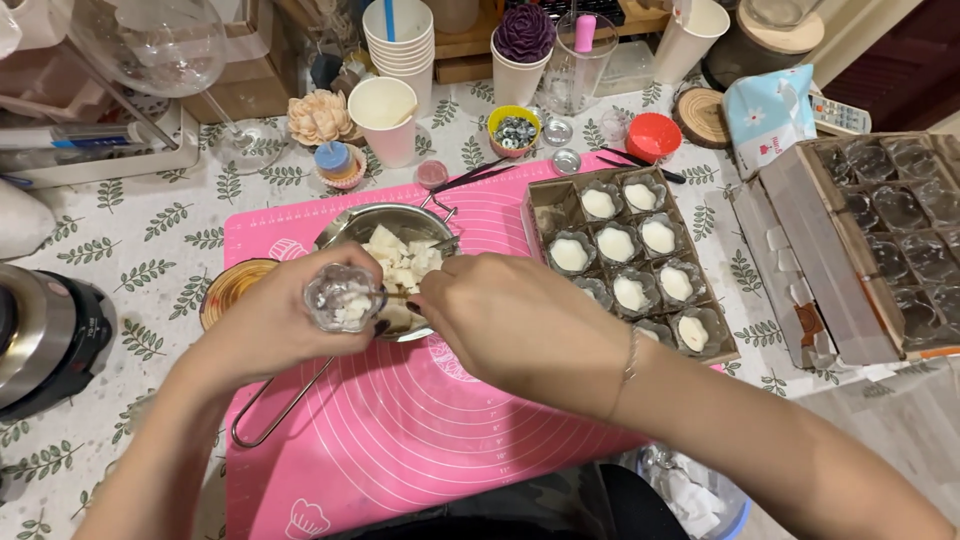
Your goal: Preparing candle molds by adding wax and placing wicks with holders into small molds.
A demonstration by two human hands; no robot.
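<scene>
My left hand holds a small fluted clear glass cup tilted toward me, with white bits inside it. My right hand reaches in from the right, its fingertips pinched at the cup's rim over a metal strainer bowl full of white wax chunks. Whether the fingers hold a chunk is hidden. The bowl rests on a pink silicone mat. To the right sits a cardboard tray of fluted glass cups filled with white wax.
A second cardboard box of empty glass cups lies at the right. Paper cups, a yellow bowl of metal pieces, a red cup, flower candles and a black appliance surround the mat.
</scene>
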